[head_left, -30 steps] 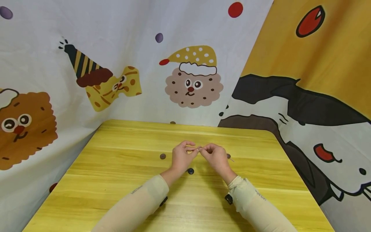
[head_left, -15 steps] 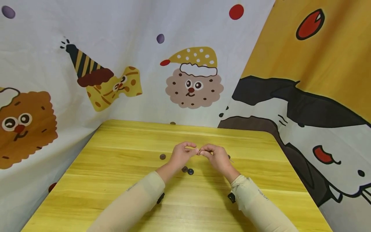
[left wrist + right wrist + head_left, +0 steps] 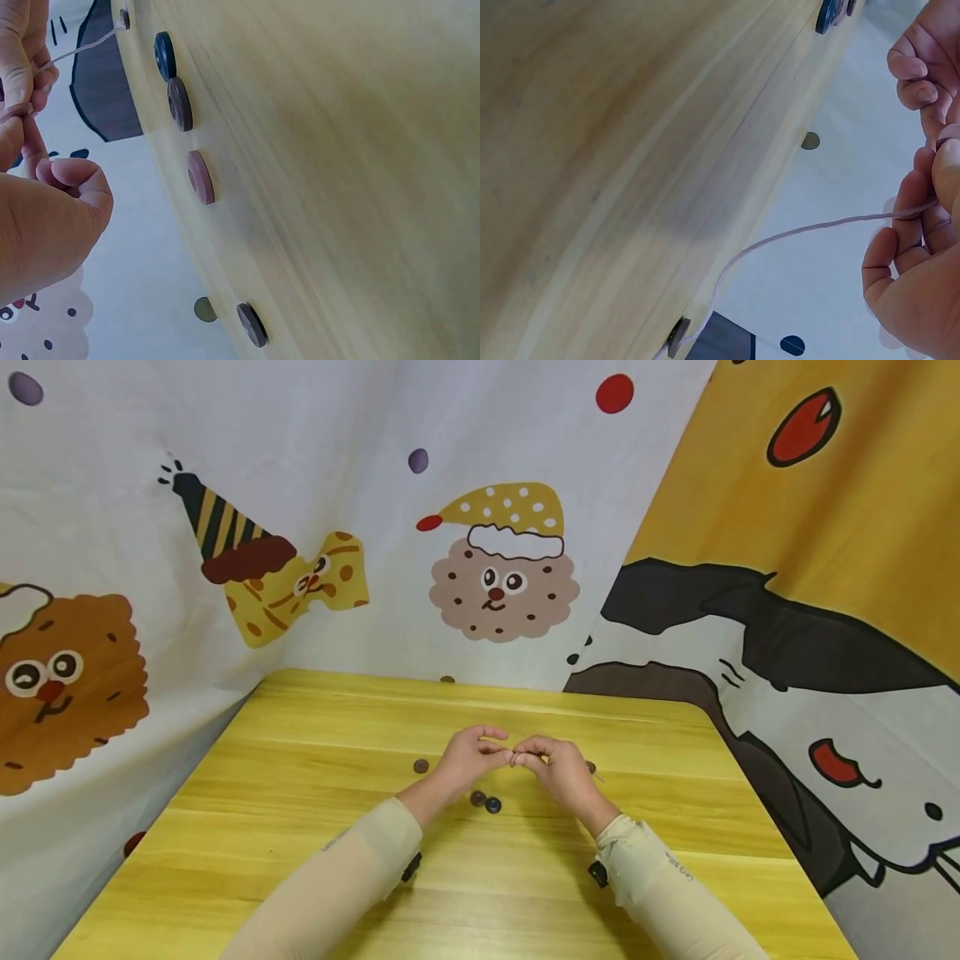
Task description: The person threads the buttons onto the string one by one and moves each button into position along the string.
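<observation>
Above the table, my left hand (image 3: 465,760) pinches a small brown button (image 3: 16,112) between thumb and finger. My right hand (image 3: 558,768) meets it at the fingertips and pinches a thin pale cord (image 3: 817,226) close to the button. Whether the cord passes through the button's hole is hidden by the fingers. The cord hangs from the right hand down to a dark button (image 3: 678,337) on the table. Below the left hand lie a dark blue button (image 3: 492,805) and a brown button (image 3: 477,797) side by side.
Another brown button (image 3: 421,766) lies left of the hands. A reddish-brown button (image 3: 200,177) shows in the left wrist view. The wooden table (image 3: 300,835) ends at a cartoon-printed curtain (image 3: 360,643) behind.
My left wrist has shifted slightly left, uncovering the brown button beside the dark blue one. The fingertips of both hands have stayed together, with small shifts around the held button.
</observation>
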